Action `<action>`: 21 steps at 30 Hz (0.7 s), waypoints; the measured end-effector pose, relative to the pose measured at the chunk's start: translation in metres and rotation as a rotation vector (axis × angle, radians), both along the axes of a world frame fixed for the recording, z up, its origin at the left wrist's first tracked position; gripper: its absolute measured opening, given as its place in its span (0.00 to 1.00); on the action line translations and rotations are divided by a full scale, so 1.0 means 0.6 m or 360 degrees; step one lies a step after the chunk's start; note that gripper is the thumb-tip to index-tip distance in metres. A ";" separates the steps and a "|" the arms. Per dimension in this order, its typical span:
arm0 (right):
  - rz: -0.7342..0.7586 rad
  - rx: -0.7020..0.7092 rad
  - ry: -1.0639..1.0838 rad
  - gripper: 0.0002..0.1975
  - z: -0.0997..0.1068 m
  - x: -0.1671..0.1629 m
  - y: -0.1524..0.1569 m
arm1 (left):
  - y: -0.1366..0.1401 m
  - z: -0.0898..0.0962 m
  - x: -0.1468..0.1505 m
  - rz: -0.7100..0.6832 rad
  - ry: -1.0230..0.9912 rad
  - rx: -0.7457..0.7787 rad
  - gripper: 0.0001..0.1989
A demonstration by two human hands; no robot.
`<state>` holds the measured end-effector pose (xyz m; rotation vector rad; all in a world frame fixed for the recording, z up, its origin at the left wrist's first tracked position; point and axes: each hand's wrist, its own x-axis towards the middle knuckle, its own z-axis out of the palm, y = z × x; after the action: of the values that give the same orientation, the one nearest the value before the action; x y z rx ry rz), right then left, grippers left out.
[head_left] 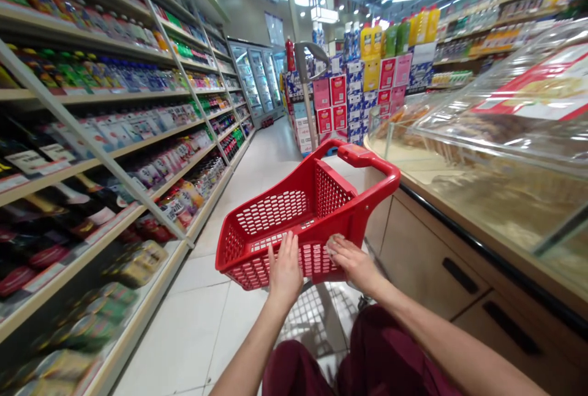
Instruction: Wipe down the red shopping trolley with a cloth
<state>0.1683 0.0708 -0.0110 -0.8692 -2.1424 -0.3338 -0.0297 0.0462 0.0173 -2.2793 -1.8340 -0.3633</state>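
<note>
In the head view a red plastic shopping cart (362,215) with perforated basket walls stands in front of me, its handle toward the right. I see no goods in its basket. My left hand (285,267) lies against the near side wall, fingers stretched out and holding nothing. To its right, my right hand (353,258) presses a small crumpled pale cloth (331,244) to the same wall. Part of the cloth is hidden under the fingers.
Drink shelves (138,102) line the left. At right is a wooden counter (427,255) with a clear plastic cover (482,126). Stacked drink cartons (337,99) and a grey metal pole (307,102) stand beyond the cart. Pale floor tiles (197,304) run along the aisle.
</note>
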 end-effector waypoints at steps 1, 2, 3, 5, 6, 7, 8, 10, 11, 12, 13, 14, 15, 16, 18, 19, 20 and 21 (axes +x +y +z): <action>-0.0009 -0.0001 0.0014 0.12 0.002 0.007 -0.001 | 0.000 0.001 0.001 0.0000 -0.0007 0.0005 0.33; -0.0030 0.0021 0.0061 0.12 0.007 0.014 0.000 | 0.002 0.004 0.003 -0.0005 -0.0012 0.0018 0.32; -0.0058 0.0057 0.0123 0.12 0.014 0.021 0.002 | 0.004 0.007 0.006 -0.0012 -0.0015 0.0038 0.32; -0.0115 0.0129 0.0220 0.11 0.026 0.032 0.011 | 0.013 0.015 0.014 -0.0036 -0.0012 0.0087 0.32; -0.0132 0.0151 0.0227 0.11 0.028 0.038 0.015 | 0.019 0.020 0.020 -0.0061 -0.0003 0.0089 0.32; -0.0134 0.0159 0.0195 0.11 0.025 0.042 0.018 | 0.025 0.023 0.026 -0.0090 0.0009 0.0072 0.32; -0.0123 0.0154 0.0133 0.11 0.020 0.047 0.019 | 0.031 0.025 0.031 -0.0119 0.0022 0.0040 0.32; -0.0092 0.0116 -0.0002 0.11 0.009 0.053 0.017 | 0.038 0.026 0.040 -0.0150 0.0038 -0.0018 0.33; -0.0094 0.0097 -0.0033 0.11 0.008 0.056 0.016 | 0.040 0.026 0.043 -0.0146 0.0040 -0.0029 0.34; -0.0109 0.0095 -0.0025 0.11 0.012 0.058 0.015 | 0.040 0.025 0.044 -0.0129 0.0037 -0.0027 0.34; -0.0133 0.0109 0.0019 0.11 0.020 0.059 0.016 | 0.040 0.024 0.045 -0.0105 0.0033 -0.0017 0.34; -0.0163 0.0133 0.0087 0.11 0.030 0.060 0.018 | 0.038 0.023 0.046 -0.0082 0.0030 -0.0012 0.34; -0.0190 0.0164 0.0158 0.11 0.039 0.061 0.021 | 0.037 0.024 0.046 -0.0059 0.0027 -0.0009 0.34; -0.0206 0.0191 0.0209 0.11 0.045 0.062 0.023 | 0.036 0.024 0.046 -0.0041 0.0024 -0.0009 0.33; -0.0180 0.0217 0.0191 0.12 0.039 0.062 0.025 | 0.034 0.027 0.047 -0.0018 0.0017 -0.0014 0.33; -0.0151 0.0204 0.0134 0.12 0.029 0.063 0.022 | 0.033 0.028 0.047 -0.0014 0.0013 -0.0020 0.32; -0.0122 0.0170 0.0065 0.12 0.018 0.064 0.018 | 0.033 0.028 0.047 -0.0013 0.0011 -0.0026 0.32; -0.0106 0.0130 0.0021 0.11 0.010 0.067 0.014 | 0.034 0.029 0.047 -0.0015 0.0008 -0.0029 0.32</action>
<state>0.2084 0.0794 -0.0051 -0.8949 -2.0763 -0.4454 -0.0013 0.0663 0.0347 -2.2997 -1.8324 -0.3435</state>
